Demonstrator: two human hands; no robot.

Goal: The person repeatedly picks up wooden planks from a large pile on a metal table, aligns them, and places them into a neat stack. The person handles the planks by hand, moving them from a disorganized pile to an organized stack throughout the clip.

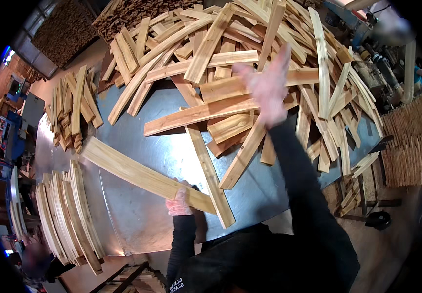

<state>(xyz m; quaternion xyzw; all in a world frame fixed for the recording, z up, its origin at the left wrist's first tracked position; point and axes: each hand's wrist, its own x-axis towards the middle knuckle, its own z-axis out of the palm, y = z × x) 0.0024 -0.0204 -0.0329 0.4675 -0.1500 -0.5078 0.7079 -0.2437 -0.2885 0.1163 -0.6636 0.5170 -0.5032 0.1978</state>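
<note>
On the metal table lies a big heap of loose wooden slats, spreading across its far half. At the left edge a neat stack of slats stands on edge, with a smaller pile beyond it. One long plank lies slantwise on the near part of the table; the left hand grips its near end, fingers closed around it. Over the heap the right hand is raised, blurred, fingers spread and holding nothing.
</note>
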